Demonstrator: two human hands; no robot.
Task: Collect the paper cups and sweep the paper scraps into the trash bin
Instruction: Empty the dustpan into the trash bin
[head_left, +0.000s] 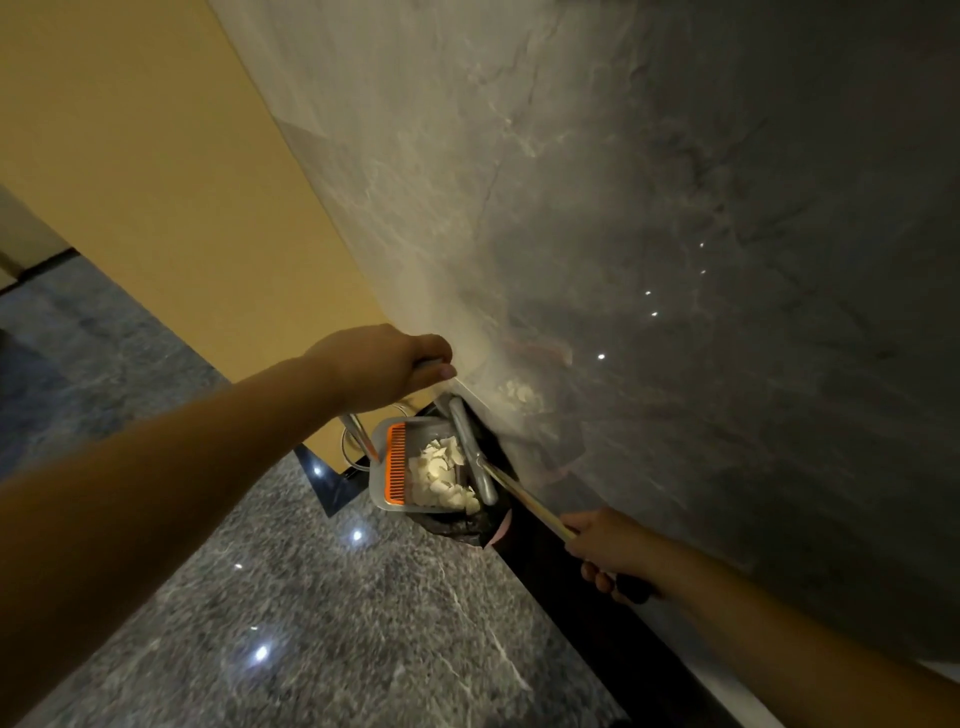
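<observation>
My left hand (382, 366) grips the top of a metal dustpan handle (358, 428). The grey dustpan (384, 493) with an orange comb edge (396, 462) hangs over a bin lined with a black bag (457, 526). White paper scraps (441, 475) lie piled in the pan. My right hand (610, 548) holds the long broom handle (524, 499), and the grey broom head (470, 447) lies against the pan's far side. No paper cups are in view.
A polished grey marble wall (675, 234) rises on the right with a black skirting (582, 597) at its foot. A yellow wall (171, 182) stands at the left. The floor (311, 623) is glossy grey stone.
</observation>
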